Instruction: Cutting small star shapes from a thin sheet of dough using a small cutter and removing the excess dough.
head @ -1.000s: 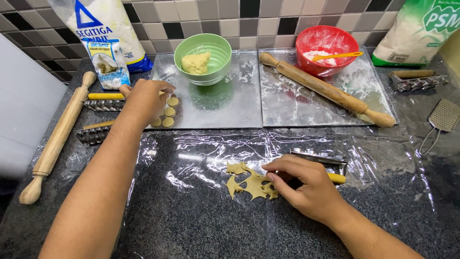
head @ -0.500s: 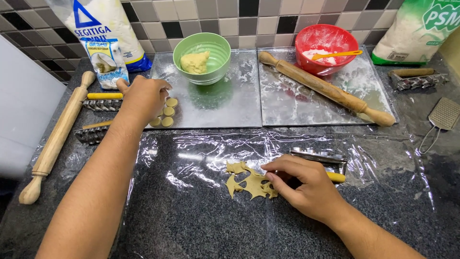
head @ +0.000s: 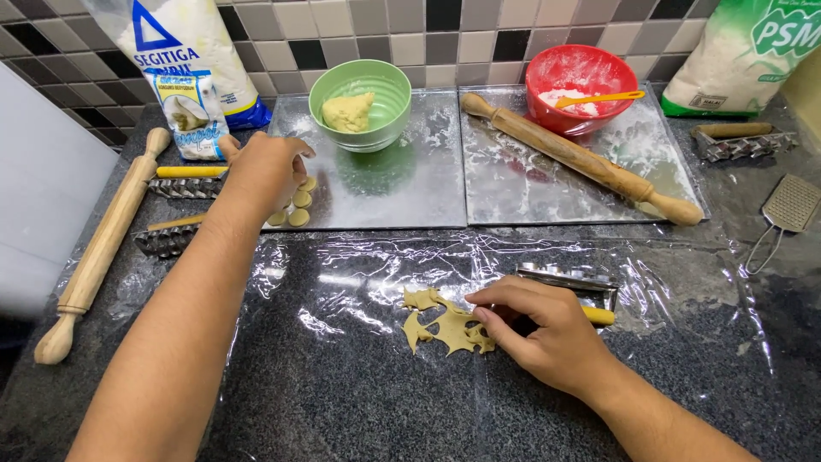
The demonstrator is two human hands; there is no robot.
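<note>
Two hands are at work, well apart: your left hand (head: 261,171) reaches to about 10 o'clock, curled over a cluster of small dough rounds (head: 298,205) at the near left corner of the left metal tray (head: 402,184), fingertips bent down at the rounds; you cannot tell whether that grip has closed on one, since the hand hides its own tips. Your right hand (head: 547,329) lies at about 5 o'clock on the plastic sheet (head: 342,342), fingers pinched loosely at the right edge of the ragged dough scrap (head: 445,323), which spreads away from that grip toward 9 o'clock, its long axis running roughly 10 to 4. The right hand is plainly the nearer one to the scrap, touching it; the left is far off. Just behind the right hand, at 12 o'clock from it, sits a metal cutter (head: 569,282) with a yellow handle. The surface is dark speckled stone under the film. Farther back stand a green bowl (head: 359,103) with dough, a red bowl (head: 577,85) of flour, a rolling pin (head: 581,158) across the right tray, another rolling pin (head: 98,248) at 9 o'clock, and a checkered tile wall.
</note>
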